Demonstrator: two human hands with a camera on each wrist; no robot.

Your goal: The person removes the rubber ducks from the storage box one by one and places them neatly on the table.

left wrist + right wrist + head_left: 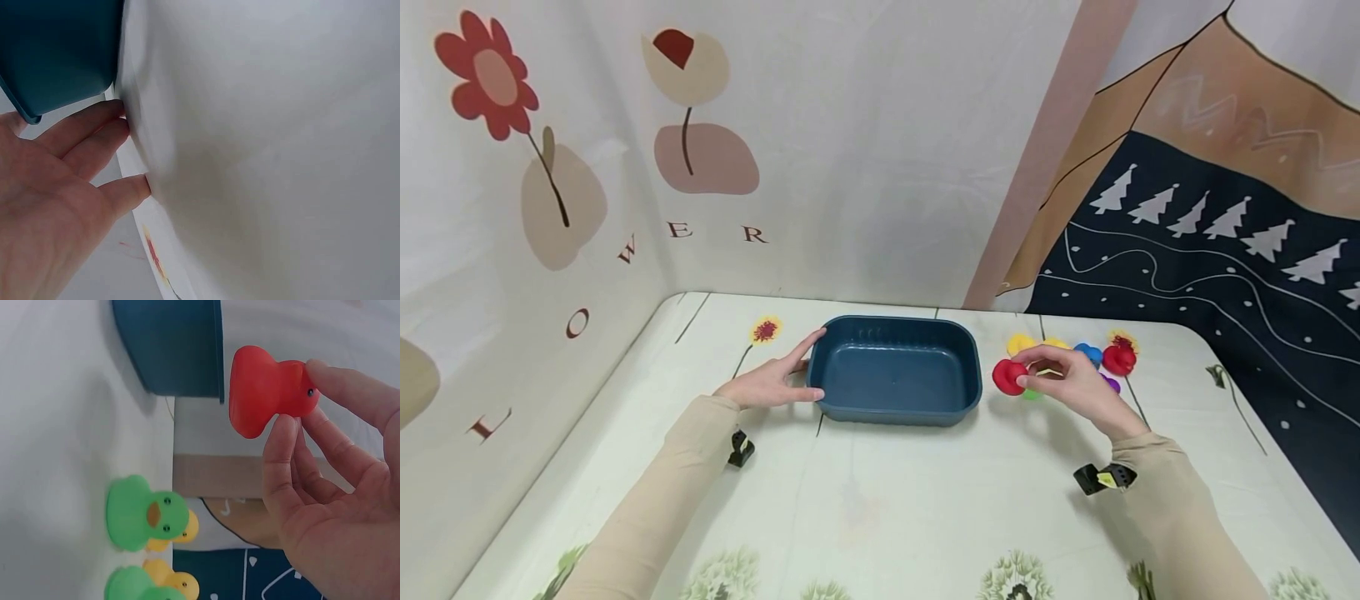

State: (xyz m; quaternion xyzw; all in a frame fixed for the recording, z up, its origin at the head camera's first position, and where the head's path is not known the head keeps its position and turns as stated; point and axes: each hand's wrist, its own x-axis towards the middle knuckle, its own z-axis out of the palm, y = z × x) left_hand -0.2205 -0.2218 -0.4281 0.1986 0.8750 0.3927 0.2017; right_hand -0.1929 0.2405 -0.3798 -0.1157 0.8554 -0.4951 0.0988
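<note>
My right hand (1078, 387) pinches a red rubber duck (256, 394) by its head between thumb and fingers. The duck is raised, just right of a dark blue rectangular bin (895, 417). The bin's inner floor is bare in the head view. At its left end my left hand (771, 383) rests with spread, straight fingers, thumb by the near corner and index finger at the far rim. Some of its fingertips (119, 107) reach down to the tabletop beside the bin. Below the right hand, a green duck (134, 512) sits on the table.
Behind the right hand are yellow ducks (1020, 343), a blue duck (1088, 355), another red duck (1120, 360) and something purple (1111, 383). A flower-printed cloth (865, 500) covers the table. Printed fabric (880, 167) hangs along the back and sides.
</note>
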